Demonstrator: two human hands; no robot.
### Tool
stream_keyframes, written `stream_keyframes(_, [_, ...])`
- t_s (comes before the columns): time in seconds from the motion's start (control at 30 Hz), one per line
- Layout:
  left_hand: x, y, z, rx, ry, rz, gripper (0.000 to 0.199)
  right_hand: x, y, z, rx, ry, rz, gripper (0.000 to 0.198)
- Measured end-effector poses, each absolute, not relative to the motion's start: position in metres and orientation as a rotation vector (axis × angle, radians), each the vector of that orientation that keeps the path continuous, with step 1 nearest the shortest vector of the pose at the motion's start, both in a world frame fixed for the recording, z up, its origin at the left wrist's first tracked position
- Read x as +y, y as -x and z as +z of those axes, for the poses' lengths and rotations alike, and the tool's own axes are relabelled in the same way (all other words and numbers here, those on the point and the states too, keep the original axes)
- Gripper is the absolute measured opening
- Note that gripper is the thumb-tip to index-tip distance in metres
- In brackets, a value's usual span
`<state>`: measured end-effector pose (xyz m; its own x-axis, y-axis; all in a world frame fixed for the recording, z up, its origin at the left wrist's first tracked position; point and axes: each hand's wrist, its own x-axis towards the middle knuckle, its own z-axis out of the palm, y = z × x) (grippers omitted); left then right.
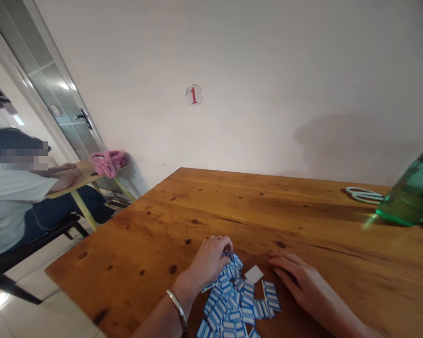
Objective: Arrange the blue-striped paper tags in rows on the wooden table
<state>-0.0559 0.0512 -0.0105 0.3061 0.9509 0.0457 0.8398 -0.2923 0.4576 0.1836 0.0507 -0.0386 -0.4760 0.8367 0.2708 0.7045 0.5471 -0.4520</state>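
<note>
A heap of small blue-and-white label cards (229, 300) is spread over the near part of the wooden table (239, 202). My left hand (213, 260), with a silver bangle at the wrist, is at the heap's upper left edge. Its fingers curl in a pinch around one blue-and-white label card (228, 256). To the right of the heap, my right hand (296, 277) lies on the tabletop with its fingers stretched out, holding nothing. Between the hands, at the heap's top right, one card lies with its plain white face (254, 274) up.
A green translucent bottle (409, 192) stands at the right, beside a coiled white cable (364, 195). On the left, another person (10, 202) sits at a small table (86, 171) bearing a pink fluffy item (107, 163). A wall with a red number 1 sign (194, 95) rises behind.
</note>
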Motion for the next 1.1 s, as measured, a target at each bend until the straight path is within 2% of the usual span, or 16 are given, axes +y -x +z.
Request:
stream_keyframes(0.13, [0.053, 0.057, -0.015, 1.597, -2.130, 0.509, 0.038, 0.050, -0.184, -0.040, -2.303, 1.242, 0.390, 0.024])
stream_keyframes(0.23, [0.053, 0.058, -0.017, 1.571, -2.063, 0.591, 0.042, 0.051, -0.185, -0.041, -2.288, 1.249, 0.397, 0.024])
stream_keyframes(0.33, [0.053, 0.057, -0.016, 1.549, -2.029, 0.636, 0.037, 0.052, -0.185, -0.041, -2.299, 1.254, 0.408, 0.024])
stream_keyframes(0.5, [0.052, 0.054, -0.013, 1.515, -2.044, 0.698, 0.016, 0.050, -0.184, -0.038, -2.312, 1.257, 0.417, 0.024])
stream_keyframes(0.73, [0.049, 0.042, -0.005, 1.295, -1.480, 1.028, 0.013, 0.052, -0.184, -0.041, -2.190, 1.249, 0.446, 0.023])
stream_keyframes(1.1, [0.024, 0.021, 0.001, 0.824, -0.836, 0.960, 0.009, 0.043, -0.180, -0.021, -1.945, 1.228, 0.564, 0.021])
